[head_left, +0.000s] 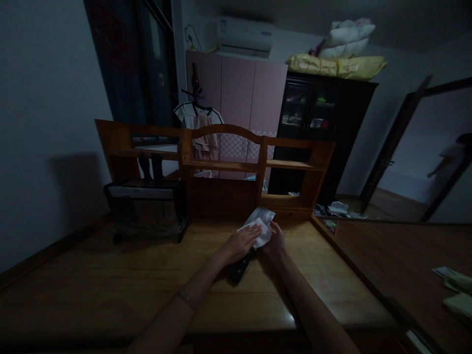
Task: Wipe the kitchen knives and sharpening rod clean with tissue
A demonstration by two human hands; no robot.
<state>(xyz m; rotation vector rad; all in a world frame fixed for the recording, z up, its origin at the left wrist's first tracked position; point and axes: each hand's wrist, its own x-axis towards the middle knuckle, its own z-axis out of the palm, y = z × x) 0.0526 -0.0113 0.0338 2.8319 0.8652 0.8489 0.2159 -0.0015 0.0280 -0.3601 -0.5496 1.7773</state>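
Note:
A kitchen knife with a black riveted handle [241, 268] and a broad blade [266, 213] is over the wooden desk, its handle pointing toward me. A white tissue [262, 238] covers part of the blade. My left hand [241, 243] presses the tissue onto the blade with its fingers together. From the right, my right hand [275, 243] grips the blade's side, thumb near the tissue; its other fingers are mostly hidden underneath. At the left stands a black-framed knife holder [145, 206] with two dark handles [151, 167] sticking up.
The desk top [177, 295] lies under my hands, with a wooden shelf unit [224, 167] along its back edge. To the right is a lower brown surface [387, 250] with pale cloths [457, 295]. Another person [448, 162] is beyond the doorway.

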